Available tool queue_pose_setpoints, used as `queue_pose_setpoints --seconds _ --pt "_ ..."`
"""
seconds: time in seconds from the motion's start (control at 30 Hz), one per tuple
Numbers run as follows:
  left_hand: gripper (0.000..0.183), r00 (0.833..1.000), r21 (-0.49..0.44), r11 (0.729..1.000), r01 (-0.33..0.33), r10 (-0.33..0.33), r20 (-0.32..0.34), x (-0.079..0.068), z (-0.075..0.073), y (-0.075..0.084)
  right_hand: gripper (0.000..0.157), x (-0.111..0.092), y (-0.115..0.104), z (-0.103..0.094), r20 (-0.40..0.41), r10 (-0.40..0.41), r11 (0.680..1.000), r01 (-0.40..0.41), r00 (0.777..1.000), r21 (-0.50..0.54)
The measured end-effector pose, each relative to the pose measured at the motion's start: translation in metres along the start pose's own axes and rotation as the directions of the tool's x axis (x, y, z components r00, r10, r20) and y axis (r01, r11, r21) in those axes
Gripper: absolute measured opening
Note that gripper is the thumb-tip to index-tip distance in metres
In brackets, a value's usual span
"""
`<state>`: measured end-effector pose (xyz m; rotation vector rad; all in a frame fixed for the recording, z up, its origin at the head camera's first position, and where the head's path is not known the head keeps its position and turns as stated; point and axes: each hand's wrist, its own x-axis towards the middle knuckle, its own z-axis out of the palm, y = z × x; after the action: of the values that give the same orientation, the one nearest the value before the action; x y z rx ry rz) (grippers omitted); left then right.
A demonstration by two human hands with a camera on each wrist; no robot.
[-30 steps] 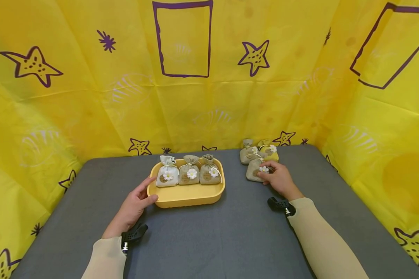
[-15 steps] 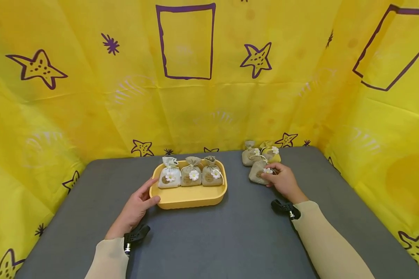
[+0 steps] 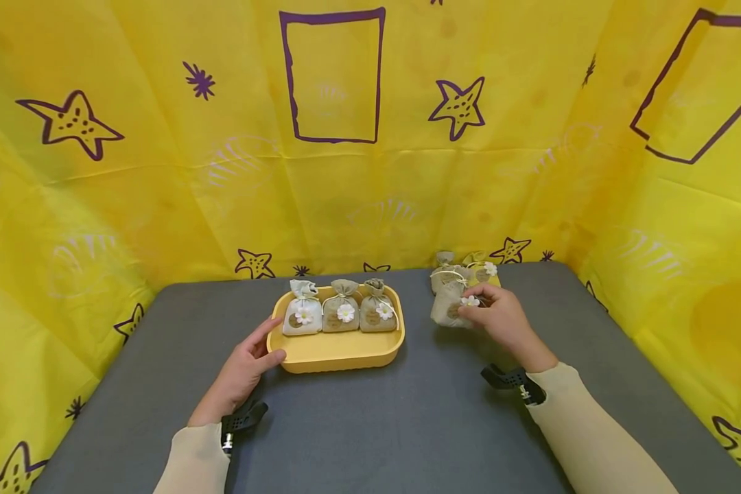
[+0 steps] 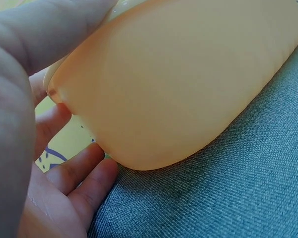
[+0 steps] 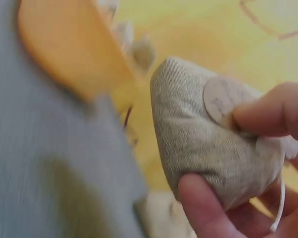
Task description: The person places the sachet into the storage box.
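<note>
My right hand [image 3: 500, 317] pinches a grey-beige drawstring sachet [image 3: 447, 306] with a white flower and a round tag. In the right wrist view the sachet [image 5: 188, 129] is raised above the table, thumb on its tag and fingers on its other face. My left hand [image 3: 242, 369] grips the left end of a yellow tray [image 3: 346, 359], fingers along the end and thumb at the front corner. Along the tray's back side stand a whitish sachet [image 3: 301, 322], a beige sachet [image 3: 332, 317] and a darker beige sachet [image 3: 373, 315]. The left wrist view shows the tray's wall [image 4: 159, 94] close up.
Behind the held sachet are another beige sachet [image 3: 442, 262] and a yellow sachet [image 3: 490, 278], both partly hidden. A grey cloth [image 3: 370, 432] covers the table. Yellow patterned curtains [image 3: 234, 206] stand along the back and the sides.
The right hand has lifted the beige sachet off the table, and it now covers more of the sachet behind it. The left hand keeps its place on the tray. The head view has shifted slightly.
</note>
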<state>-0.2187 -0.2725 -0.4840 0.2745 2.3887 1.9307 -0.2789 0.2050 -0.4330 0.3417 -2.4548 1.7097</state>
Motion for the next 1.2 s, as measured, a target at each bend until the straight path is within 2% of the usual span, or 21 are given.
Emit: queue_pose_setpoints --seconds 0.23,0.47,0.7,0.83,1.03,1.2 --pt "0.065 1.0 0.002 1.0 0.006 -0.006 0.001 0.001 -0.001 -0.003 0.015 0.001 -0.042 0.032 0.043 0.003 0.986 -0.01 0.999 0.166" --pt "0.065 1.0 0.008 1.0 0.004 -0.004 0.002 0.001 -0.001 -0.003 0.013 -0.001 -0.076 0.091 0.149 0.022 0.978 -0.052 0.989 0.2" --pt "0.065 1.0 0.012 1.0 0.004 -0.004 0.009 0.001 -0.002 -0.001 0.014 0.004 -0.082 0.146 0.224 0.027 0.984 -0.065 0.974 0.165" --pt "0.064 1.0 0.008 1.0 0.0 0.0 0.013 0.001 -0.003 0.0 0.013 0.009 -0.082 0.173 0.257 0.041 0.995 -0.064 0.966 0.083" --pt "0.064 1.0 -0.004 1.0 0.0 0.0 0.02 0.001 -0.004 -0.001 0.013 0.014 -0.091 0.206 0.317 0.065 0.997 -0.074 0.946 0.016" --pt "0.065 0.999 -0.016 1.0 -0.02 0.021 0.028 0.003 -0.003 -0.002 0.02 0.019 -0.099 0.223 0.391 0.041 0.997 -0.011 0.919 -0.08"
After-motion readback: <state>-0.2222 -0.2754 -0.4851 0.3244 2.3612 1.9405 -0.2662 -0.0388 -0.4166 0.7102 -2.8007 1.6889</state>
